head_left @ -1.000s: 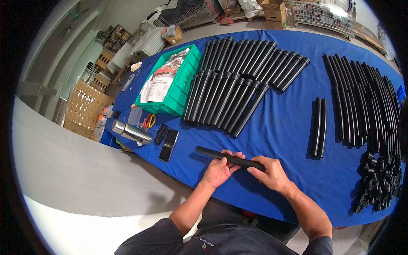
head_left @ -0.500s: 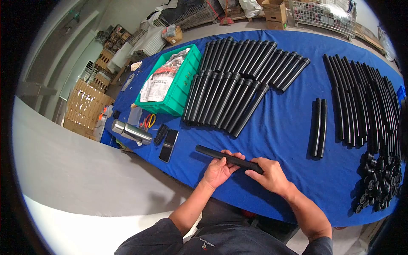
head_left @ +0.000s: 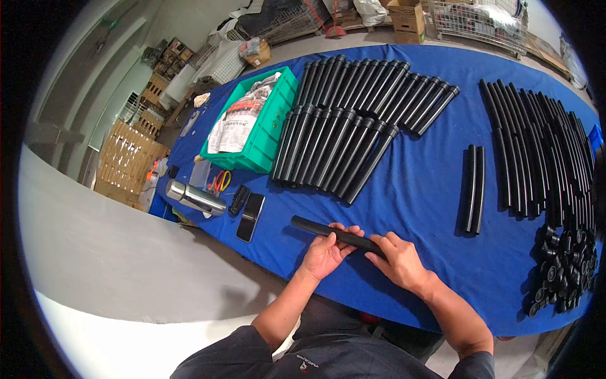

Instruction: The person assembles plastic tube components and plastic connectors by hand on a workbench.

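**Both hands on one black tube, right hand sliding inward**

Head view, only cam I've got. I'm holding a long black plastic tube [head_left: 328, 234] flat over the near edge of the blue cloth-covered table [head_left: 416, 189], w/ both hands on it. My left hand [head_left: 325, 254] cups it from below, fingers curled round the middle, thumb on top: closed on the tube. My right hand [head_left: 399, 260] wraps the right end, fingers pressed over it so that end is hidden; can't tell if anything sits inside the palem beyond the tube itself.

Change vs. a sec ago: right hand has crept left along the tube, so less black shows btwn the hands. Left hand and the tube's free end haven't shifted. Reads to me as a push or twist at the right end, not a lift.

Rel. to the tube:
- just left of it, a black smartphone [head_left: 250, 216], then a steel flask [head_left: 195, 197] lying on its side.
- beyond it, two rows of capped black tubes [head_left: 344, 120], w/ a green plastic bin [head_left: 260, 123] on their left.
- far right, a pair of bare black tubes [head_left: 473, 188], a big fan of more bare black tubes [head_left: 543, 151], and a heap of small black end caps [head_left: 563, 265].
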